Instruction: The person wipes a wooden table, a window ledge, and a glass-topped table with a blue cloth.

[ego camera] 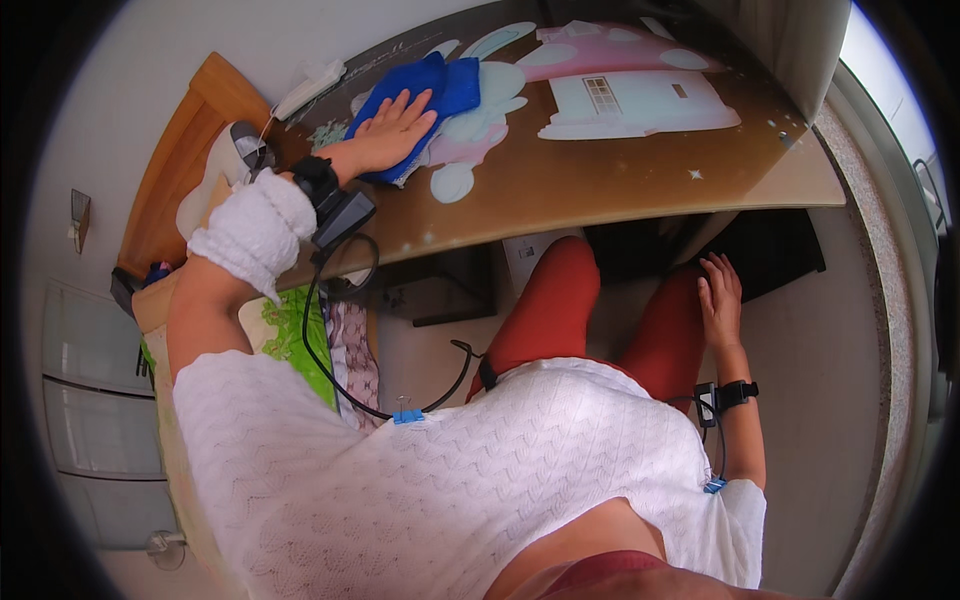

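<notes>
My left hand (395, 130) lies flat, palm down, on a folded blue cloth (459, 86), fingers pointing away from me and slightly spread. The cloth rests on the left part of a desk mat (600, 172) printed with a mushroom house and cartoon shapes. A white terry band and a black strap with a device are around my left forearm and wrist. My right hand (721, 296) rests beside my right knee, below the desk edge, with nothing visible in it. A black strap circles my right wrist.
A white power strip (310, 88) lies at the desk's far left edge, near a wooden headboard (169, 157). A black cable (309, 341) loops from my left wrist to my shirt. A green patterned cloth (300, 337) is below left. A curtain (787, 45) hangs at the right.
</notes>
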Demonstrator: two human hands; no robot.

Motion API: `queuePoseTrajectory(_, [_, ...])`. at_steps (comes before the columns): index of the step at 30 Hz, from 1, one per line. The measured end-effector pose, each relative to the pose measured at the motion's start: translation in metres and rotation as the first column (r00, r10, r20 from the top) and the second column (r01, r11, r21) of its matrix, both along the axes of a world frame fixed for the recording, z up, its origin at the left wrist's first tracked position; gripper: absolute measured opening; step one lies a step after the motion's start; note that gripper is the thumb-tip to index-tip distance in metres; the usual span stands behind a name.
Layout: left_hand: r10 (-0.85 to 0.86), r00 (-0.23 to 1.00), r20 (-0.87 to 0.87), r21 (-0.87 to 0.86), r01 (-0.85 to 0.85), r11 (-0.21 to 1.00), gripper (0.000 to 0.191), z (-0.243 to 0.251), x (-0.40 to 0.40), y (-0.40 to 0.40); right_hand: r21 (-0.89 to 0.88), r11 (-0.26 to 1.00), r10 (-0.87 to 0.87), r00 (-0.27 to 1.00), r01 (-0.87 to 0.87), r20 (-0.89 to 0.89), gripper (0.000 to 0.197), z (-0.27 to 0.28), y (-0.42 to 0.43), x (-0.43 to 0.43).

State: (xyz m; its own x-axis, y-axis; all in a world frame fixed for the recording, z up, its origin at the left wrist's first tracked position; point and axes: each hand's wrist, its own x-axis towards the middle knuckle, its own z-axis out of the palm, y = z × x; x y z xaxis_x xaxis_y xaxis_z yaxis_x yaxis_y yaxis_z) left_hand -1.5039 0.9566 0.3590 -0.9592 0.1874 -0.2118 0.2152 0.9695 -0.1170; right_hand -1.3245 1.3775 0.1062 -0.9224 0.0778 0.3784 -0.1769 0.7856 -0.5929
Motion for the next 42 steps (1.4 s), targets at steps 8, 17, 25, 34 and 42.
queuePoseTrajectory(8, [-0.117, 0.964, -0.237, 0.092, 0.143, 0.985, 0.053, -0.009, 0.101, 0.049, -0.949, 0.284, 0.113, 0.988, -0.134, -0.105, 0.034, 0.111, -0.036, -0.004])
queuePoseTrajectory(17, [-0.464, 0.634, -0.619, -0.061, 0.550, 0.833, 0.045, -0.046, 0.138, 0.129, -0.836, 0.165, 0.121, 0.852, -0.523, -0.510, 0.032, 0.189, -0.064, -0.081])
queuePoseTrajectory(25, [-0.310, 0.687, -0.657, -0.060, 0.362, 0.930, 0.040, -0.030, 0.168, 0.032, -0.253, 0.947, 0.097, 0.928, -0.197, -0.360, 0.027, 0.212, -0.101, -0.049])
queuePoseTrajectory(34, [0.006, 0.694, -0.720, 0.044, 0.037, 0.998, 0.036, -0.019, 0.210, -0.136, 0.236, 0.972, 0.080, 0.959, -0.014, -0.273, 0.034, 0.191, -0.087, -0.048])
queuePoseTrajectory(42, [0.393, 0.739, -0.547, 0.165, -0.364, 0.916, 0.045, -0.032, 0.206, -0.348, -0.029, 0.998, 0.049, 0.988, -0.054, -0.145, 0.043, 0.208, -0.106, -0.049])
